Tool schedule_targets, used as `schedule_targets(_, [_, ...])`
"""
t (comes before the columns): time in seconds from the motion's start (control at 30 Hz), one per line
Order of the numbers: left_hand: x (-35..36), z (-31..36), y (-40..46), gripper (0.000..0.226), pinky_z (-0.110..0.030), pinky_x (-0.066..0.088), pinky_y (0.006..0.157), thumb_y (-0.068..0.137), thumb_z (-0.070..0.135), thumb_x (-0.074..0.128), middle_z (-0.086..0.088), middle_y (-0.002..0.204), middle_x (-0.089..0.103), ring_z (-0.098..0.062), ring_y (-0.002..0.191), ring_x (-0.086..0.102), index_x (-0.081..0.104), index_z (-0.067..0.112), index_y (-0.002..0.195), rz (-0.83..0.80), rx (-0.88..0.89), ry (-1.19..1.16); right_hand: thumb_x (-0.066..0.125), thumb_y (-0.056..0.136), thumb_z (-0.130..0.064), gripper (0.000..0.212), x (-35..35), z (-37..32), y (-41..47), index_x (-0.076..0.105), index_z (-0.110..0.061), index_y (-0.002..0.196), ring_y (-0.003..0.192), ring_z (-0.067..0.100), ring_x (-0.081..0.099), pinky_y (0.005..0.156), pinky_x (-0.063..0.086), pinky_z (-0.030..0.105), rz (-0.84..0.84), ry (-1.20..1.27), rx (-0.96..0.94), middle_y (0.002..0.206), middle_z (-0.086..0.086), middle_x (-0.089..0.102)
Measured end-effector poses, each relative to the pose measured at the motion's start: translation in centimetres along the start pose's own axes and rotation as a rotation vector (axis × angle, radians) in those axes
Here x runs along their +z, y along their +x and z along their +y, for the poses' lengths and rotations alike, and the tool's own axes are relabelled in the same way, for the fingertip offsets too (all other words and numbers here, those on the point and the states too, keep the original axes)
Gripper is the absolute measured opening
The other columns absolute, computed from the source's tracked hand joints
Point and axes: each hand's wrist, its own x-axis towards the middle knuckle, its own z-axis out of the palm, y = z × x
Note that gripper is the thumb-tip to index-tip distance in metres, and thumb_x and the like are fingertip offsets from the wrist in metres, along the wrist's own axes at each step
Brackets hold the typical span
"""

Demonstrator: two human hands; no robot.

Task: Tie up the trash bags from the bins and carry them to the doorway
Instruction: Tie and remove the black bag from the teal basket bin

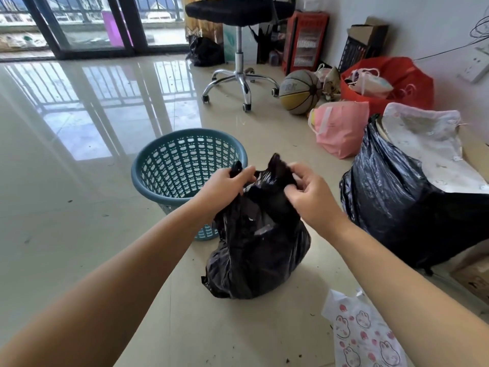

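The black plastic trash bag (254, 250) hides the near lower wall of the teal perforated plastic bin (185, 165) behind it. Its contents cannot be seen. Both gathered bag ends vanish inside the left hand (229, 182) and right hand (308, 193), so any knot is untold. Right of that bag, the larger black sack (391, 197) is cut by the frame's edge.

Little can be read here. The basketball (300, 91) carries dark lettering on a pale panel, too blurred to make out. The pink bag (341, 128) has a white label and faint print, both illegible. The white bag (362, 337) shows only rabbit drawings, no words.
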Motion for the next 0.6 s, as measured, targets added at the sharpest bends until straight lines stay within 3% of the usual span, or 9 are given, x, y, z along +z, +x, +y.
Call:
schedule_targets(0.07, [0.7, 0.5, -0.1, 0.052, -0.025, 0.048, 0.061, 0.085, 0.06, 0.054, -0.003, 0.061, 0.055, -0.013, 0.055, 0.057, 0.058, 0.012, 0.064, -0.071, -0.076, -0.108, 0.044, 0.079, 0.009, 0.048, 0.6, -0.2, -0.8, 0.066, -0.023, 0.108, 0.099, 0.015, 0.063, 0.091, 0.05, 0.027, -0.155, -0.186, -0.104, 0.112, 0.003, 0.067])
schedule_targets(0.1, [0.7, 0.6, 0.0, 0.053, -0.028, 0.051, 0.068, 0.081, 0.062, 0.057, -0.005, 0.065, 0.057, -0.015, 0.061, 0.06, 0.06, 0.01, 0.07, -0.096, -0.094, -0.176, 0.044, 0.078, 0.011, 0.045, 0.8, -0.3, -1.0, 0.065, -0.013, 0.11, 0.105, 0.009, 0.059, 0.093, 0.047, 0.019, -0.209, -0.305, -0.162, 0.119, 0.0, 0.063])
schedule_targets(0.13, [0.7, 0.8, 0.0, 0.051, -0.032, 0.053, 0.075, 0.078, 0.06, 0.062, -0.006, 0.069, 0.06, -0.018, 0.068, 0.062, 0.064, 0.009, 0.076, -0.122, -0.099, -0.23, 0.045, 0.077, 0.011, 0.041, 0.8, -0.3, -1.2, 0.065, -0.009, 0.108, 0.101, 0.003, 0.057, 0.089, 0.044, 0.013, -0.249, -0.375, -0.19, 0.117, -0.003, 0.061])
schedule_targets(0.2, [0.4, 1.0, 0.0, 0.028, -0.036, 0.054, 0.081, 0.081, 0.041, 0.069, -0.004, 0.069, 0.065, -0.019, 0.073, 0.064, 0.07, 0.014, 0.073, -0.179, -0.074, -0.287, 0.048, 0.08, 0.004, 0.034, 0.6, -0.3, -1.5, 0.063, -0.014, 0.104, 0.09, 0.003, 0.055, 0.08, 0.043, 0.012, -0.311, -0.406, -0.122, 0.105, -0.008, 0.059])
schedule_targets(0.27, [0.4, 1.2, -0.1, 0.018, -0.028, 0.055, 0.069, 0.084, 0.023, 0.068, 0.004, 0.057, 0.063, -0.011, 0.062, 0.063, 0.068, 0.017, 0.068, -0.194, -0.018, -0.266, 0.052, 0.085, -0.008, 0.025, 0.1, -0.3, -1.6, 0.062, -0.024, 0.101, 0.091, 0.008, 0.057, 0.08, 0.045, 0.02, -0.383, -0.431, -0.009, 0.098, -0.007, 0.063])
schedule_targets(0.33, [0.6, 1.8, -0.3, 0.014, -0.018, 0.05, 0.055, 0.086, 0.018, 0.066, 0.009, 0.048, 0.06, -0.005, 0.05, 0.059, 0.067, 0.013, 0.073, -0.15, 0.007, -0.249, 0.054, 0.088, -0.019, 0.018, -0.5, -0.4, -1.7, 0.06, -0.029, 0.101, 0.094, 0.007, 0.059, 0.083, 0.045, 0.024, -0.449, -0.489, 0.044, 0.098, -0.008, 0.064])
schedule_targets(0.43, [0.9, 2.6, -0.3, 0.025, -0.018, 0.051, 0.053, 0.089, 0.031, 0.062, 0.004, 0.058, 0.064, -0.009, 0.055, 0.061, 0.07, 0.01, 0.079, -0.026, 0.028, -0.07, 0.056, 0.091, -0.025, 0.028, -1.2, -1.0, -1.4, 0.058, -0.029, 0.119, 0.101, 0.006, 0.058, 0.083, 0.039, 0.013, -0.383, -0.53, 0.038, 0.11, -0.01, 0.062])
schedule_targets(0.5, [1.2, 2.6, -0.4, 0.043, -0.023, 0.05, 0.058, 0.088, 0.049, 0.056, -0.001, 0.065, 0.064, -0.013, 0.06, 0.062, 0.069, 0.009, 0.079, -0.012, 0.011, 0.14, 0.056, 0.09, -0.018, 0.035, -1.2, -1.6, -1.3, 0.057, -0.026, 0.125, 0.111, 0.001, 0.052, 0.087, 0.034, 0.0, -0.35, -0.512, -0.031, 0.123, -0.014, 0.056])
schedule_targets(0.6, [1.5, 1.2, -0.1, 0.049, -0.028, 0.054, 0.068, 0.083, 0.06, 0.055, -0.004, 0.073, 0.068, -0.016, 0.07, 0.066, 0.068, 0.013, 0.077, -0.139, -0.097, 0.304, 0.052, 0.089, -0.007, 0.038, -0.4, -2.0, -1.9, 0.059, -0.023, 0.123, 0.096, -0.015, 0.053, 0.088, 0.04, 0.004, -0.498, -0.46, 0.014, 0.114, -0.018, 0.057])
